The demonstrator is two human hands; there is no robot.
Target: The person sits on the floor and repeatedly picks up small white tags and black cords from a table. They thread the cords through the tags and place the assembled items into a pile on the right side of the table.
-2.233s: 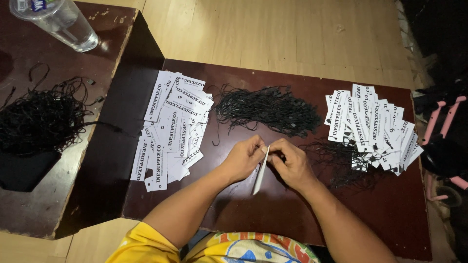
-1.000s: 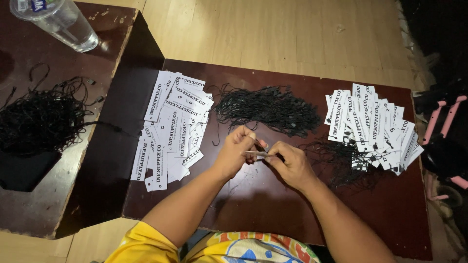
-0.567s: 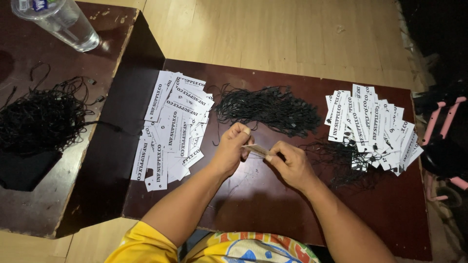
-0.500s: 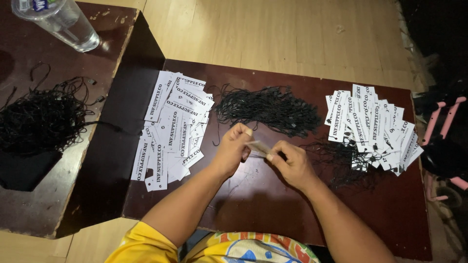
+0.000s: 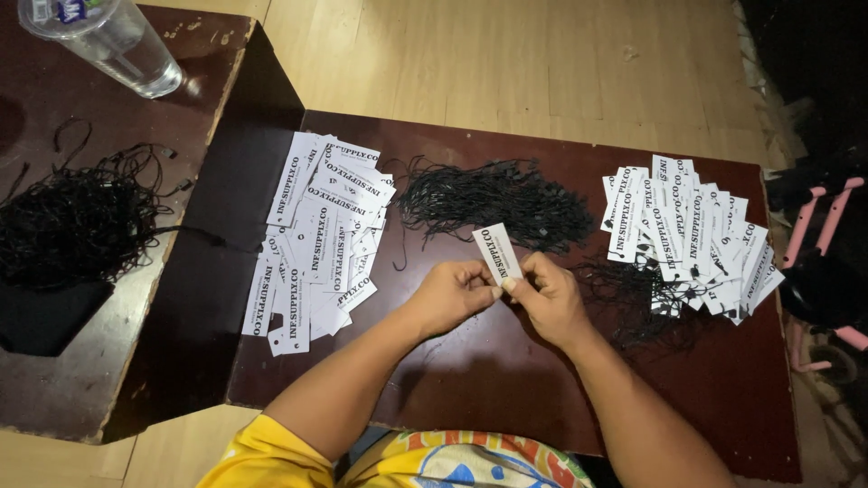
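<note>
- The white paper tag [image 5: 497, 254] is being held up just above the middle of the dark table [image 5: 470, 380], tilted, its printed face toward the camera, between the two hands.
- It is looking light and thin, a small strip of card: stiff enough to be standing up from the fingers on its own, but likely to be creasing if pinched hard across the middle. Its lower end is the sensible place to be gripping it, and that is where the fingertips are meeting.
- The left hand [image 5: 449, 295] is closing on the tag's lower edge, thumb and forefinger pinching it from the left.
- The right hand [image 5: 545, 296] is gripping the same lower end from the right, fingers curled in. Whether a thread is also lying between these fingers is too small to tell.
- Just behind the tag, a loose heap of thin black strings [image 5: 493, 192] is lying on the table; these are looking soft, limp and prone to tangling, so they would be coming away best one at a time by an end.
- To the left, a spread pile of plain tags [image 5: 316, 244] is lying fanned out.
- To the right, another pile of tags [image 5: 692, 230] is resting among more black string.
- Further left, on a second, worn table [image 5: 63, 380], a bigger tangle of black cord [image 5: 68, 221] and a clear plastic cup [image 5: 108, 41] are sitting well apart from the hands.
</note>
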